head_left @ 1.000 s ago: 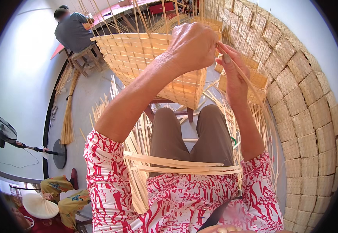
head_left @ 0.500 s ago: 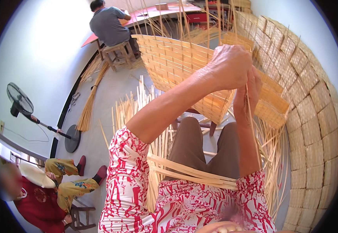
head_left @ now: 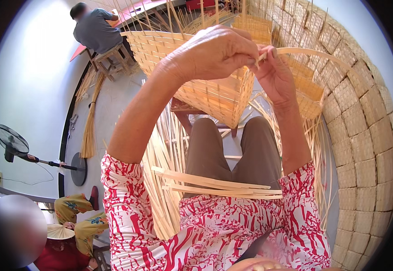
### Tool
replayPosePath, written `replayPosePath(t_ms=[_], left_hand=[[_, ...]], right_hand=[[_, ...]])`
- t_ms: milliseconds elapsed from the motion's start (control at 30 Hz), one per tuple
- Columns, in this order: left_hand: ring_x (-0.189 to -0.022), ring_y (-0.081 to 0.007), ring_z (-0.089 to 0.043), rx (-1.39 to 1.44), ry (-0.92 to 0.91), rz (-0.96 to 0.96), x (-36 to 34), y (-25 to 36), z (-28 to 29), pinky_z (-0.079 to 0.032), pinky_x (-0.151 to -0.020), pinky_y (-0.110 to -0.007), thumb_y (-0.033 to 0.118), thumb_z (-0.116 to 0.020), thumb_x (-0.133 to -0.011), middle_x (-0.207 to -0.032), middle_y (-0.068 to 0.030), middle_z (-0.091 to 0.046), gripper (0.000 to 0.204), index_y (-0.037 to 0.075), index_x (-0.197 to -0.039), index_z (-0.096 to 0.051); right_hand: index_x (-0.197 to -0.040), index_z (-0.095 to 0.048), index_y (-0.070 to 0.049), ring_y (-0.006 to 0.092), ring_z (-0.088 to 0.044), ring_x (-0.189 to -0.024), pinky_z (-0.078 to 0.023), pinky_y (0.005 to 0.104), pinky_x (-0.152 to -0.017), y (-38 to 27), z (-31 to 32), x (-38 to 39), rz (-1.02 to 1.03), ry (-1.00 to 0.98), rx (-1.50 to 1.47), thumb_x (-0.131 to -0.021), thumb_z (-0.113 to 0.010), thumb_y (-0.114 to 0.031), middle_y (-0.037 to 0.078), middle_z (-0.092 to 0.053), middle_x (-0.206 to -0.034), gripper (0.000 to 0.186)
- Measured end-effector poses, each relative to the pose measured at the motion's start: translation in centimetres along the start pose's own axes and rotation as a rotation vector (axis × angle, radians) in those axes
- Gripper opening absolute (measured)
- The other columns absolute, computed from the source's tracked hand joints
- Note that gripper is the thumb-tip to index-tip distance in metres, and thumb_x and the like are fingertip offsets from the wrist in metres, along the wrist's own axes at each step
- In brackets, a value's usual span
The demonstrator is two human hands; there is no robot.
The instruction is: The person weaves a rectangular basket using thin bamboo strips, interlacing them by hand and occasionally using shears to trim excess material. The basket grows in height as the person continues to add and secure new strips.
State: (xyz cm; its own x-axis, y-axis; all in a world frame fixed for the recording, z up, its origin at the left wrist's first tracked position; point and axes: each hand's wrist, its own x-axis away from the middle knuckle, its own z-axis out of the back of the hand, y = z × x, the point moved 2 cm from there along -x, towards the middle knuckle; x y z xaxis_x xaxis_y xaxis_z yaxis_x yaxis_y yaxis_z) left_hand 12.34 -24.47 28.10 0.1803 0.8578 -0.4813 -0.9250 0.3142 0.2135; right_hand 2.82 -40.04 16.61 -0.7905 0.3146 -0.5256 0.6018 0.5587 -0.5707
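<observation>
A half-woven bamboo basket stands in front of my knees on a reddish-brown wooden stool, its unwoven stakes pointing upward. Above its near right corner my left hand and my right hand meet, fingers pinched on a thin bamboo strip. From my right fingertips the strip arcs away to the right; its short end pokes out between the hands. Several flat bamboo strips lie across my lap.
Loose bamboo strips spread on both sides of my legs. Stacked woven pieces line the right wall. At left are a standing fan and a seated person with a hand fan. Another person sits at a pink-topped table.
My hands have drawn slightly apart, with the fingertips now in sight. The strip hung down along my right forearm before; now it bends out to the right. The whole view has shifted.
</observation>
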Motion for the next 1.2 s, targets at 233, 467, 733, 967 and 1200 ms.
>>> replayPosePath(t_ms=[233,467,733,967,1200], left_hand=[[-0.067,-0.0313,-0.062,-0.3,0.248,0.145,0.6,1.2,-1.5,-0.048,-0.058,-0.039,0.018,-0.065,-0.083,-0.076,-0.0064,-0.063,0.011,0.007,-0.083,-0.068],[-0.068,-0.0317,-0.064,-0.457,0.355,0.203,0.3,0.4,-3.4,-0.05,-0.058,-0.041,0.018,-0.062,-0.086,-0.078,-0.0065,-0.064,0.011,0.008,-0.081,-0.067],[-0.069,-0.0217,-0.063,-0.24,0.512,-0.009,2.5,2.5,-2.1,-0.052,-0.058,-0.032,0.007,-0.067,-0.087,-0.101,-0.0061,-0.065,0.021,0.009,-0.108,-0.066],[-0.072,-0.0109,-0.059,0.04,0.627,0.602,16.2,0.0,-6.9,-0.049,-0.064,-0.025,0.007,-0.065,-0.092,-0.092,-0.0056,-0.063,0.012,0.003,-0.102,-0.062],[-0.11,-0.0241,-0.056,0.121,0.572,0.795,21.6,-5.2,-13.6,-0.05,-0.089,-0.034,0.016,-0.066,-0.093,-0.122,-0.0174,-0.051,0.048,-0.001,-0.132,-0.046]], right_hand=[[-0.102,-0.071,0.0,0.0119,-0.061,-0.095,-0.047,0.0262,-0.088,-0.6,-4.6,2.8,0.397,0.336,0.628,-0.097,-0.065,-0.021,0.006,-0.069,-0.1,0.023],[-0.1,-0.07,-0.001,0.011,-0.059,-0.096,-0.044,0.0291,-0.091,0.4,-6.3,5.9,0.51,0.419,0.659,-0.098,-0.065,-0.024,0.005,-0.068,-0.101,0.024],[-0.124,-0.06,0.0,0.0167,-0.06,-0.098,-0.046,0.0325,-0.092,0.3,-0.5,5.4,-0.02,0.488,-0.003,-0.096,-0.063,-0.046,0.006,-0.067,-0.108,0.053],[-0.122,-0.062,0.002,0.0237,-0.062,-0.113,-0.044,0.0356,-0.101,0.9,-2.6,3.7,-0.069,-0.006,0.939,-0.092,-0.048,0.004,0.015,-0.066,-0.122,0.033],[-0.102,-0.062,0.005,0.0427,-0.061,-0.098,-0.049,0.0421,-0.087,4.0,-2.0,2.4,-0.099,-0.454,1.505,-0.078,-0.046,0.009,0.024,-0.065,-0.099,0.029]])
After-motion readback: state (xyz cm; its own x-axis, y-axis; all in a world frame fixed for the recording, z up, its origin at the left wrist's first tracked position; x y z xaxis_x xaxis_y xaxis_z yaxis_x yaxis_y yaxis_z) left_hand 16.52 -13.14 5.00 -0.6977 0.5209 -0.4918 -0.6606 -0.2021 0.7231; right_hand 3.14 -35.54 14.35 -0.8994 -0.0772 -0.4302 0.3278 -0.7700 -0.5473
